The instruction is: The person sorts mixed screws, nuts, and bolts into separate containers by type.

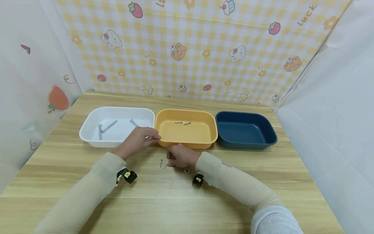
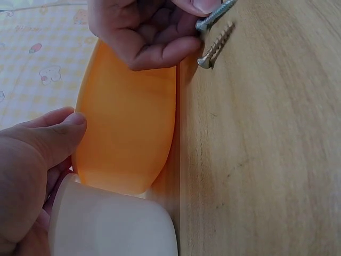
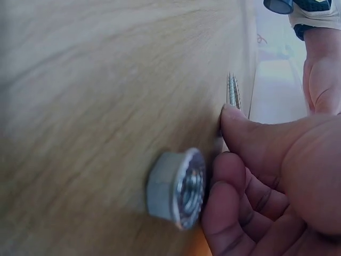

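Observation:
My left hand [image 1: 139,140] is at the near left corner of the yellow tub [image 1: 187,139], where it meets the white tub [image 1: 106,143]. Thumb and fingers pinch the yellow rim in the left wrist view. In front of that tub, my right hand [image 1: 182,155] pinches a small silver screw [image 2: 217,15] low over the table. A second screw [image 2: 216,47] lies just beside it on the wood. Behind the right fingers, in the right wrist view, a flanged nut [image 3: 178,188] rests on the table.
Several long bolts [image 1: 109,125] lie in the white tub. Two small screws [image 1: 187,123] are inside the yellow one. A dark blue tub [image 1: 246,145] stands at the right end of the row. A checked cloth [image 1: 163,65] hangs behind the table.

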### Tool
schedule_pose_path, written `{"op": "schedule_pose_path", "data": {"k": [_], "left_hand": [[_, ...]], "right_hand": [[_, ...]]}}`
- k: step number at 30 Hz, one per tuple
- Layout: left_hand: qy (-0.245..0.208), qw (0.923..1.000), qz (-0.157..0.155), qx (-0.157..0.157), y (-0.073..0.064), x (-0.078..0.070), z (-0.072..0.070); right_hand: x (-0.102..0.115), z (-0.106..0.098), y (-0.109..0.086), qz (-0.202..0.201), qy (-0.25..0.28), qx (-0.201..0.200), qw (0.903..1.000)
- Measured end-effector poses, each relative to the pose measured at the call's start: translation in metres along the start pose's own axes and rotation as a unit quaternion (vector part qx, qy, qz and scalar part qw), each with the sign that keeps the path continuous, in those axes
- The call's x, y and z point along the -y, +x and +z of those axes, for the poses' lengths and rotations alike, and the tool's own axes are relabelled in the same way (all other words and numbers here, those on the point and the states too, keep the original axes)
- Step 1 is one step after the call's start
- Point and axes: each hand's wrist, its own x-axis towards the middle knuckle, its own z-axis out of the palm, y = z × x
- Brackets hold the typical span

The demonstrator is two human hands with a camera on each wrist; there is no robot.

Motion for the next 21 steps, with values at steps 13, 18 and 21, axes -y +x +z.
{"op": "schedule_pose_path", "data": {"k": [13,18,21], "left_hand": [[0.003,0.9999,0.014,-0.007,0.002,-0.002,-0.001],[0.001,1.0000,0.006,-0.005,0.001,-0.003,-0.001],[0.002,1.0000,0.003,-0.002,0.001,-0.002,-0.002]], "right_hand": [[-0.001,-0.008,-0.003,-0.034,0.027,0.034,0.9985],[-0.001,-0.017,-0.004,-0.037,0.066,0.055,0.9956],[-0.001,-0.022,-0.004,-0.039,0.093,0.063,0.9929]]}}
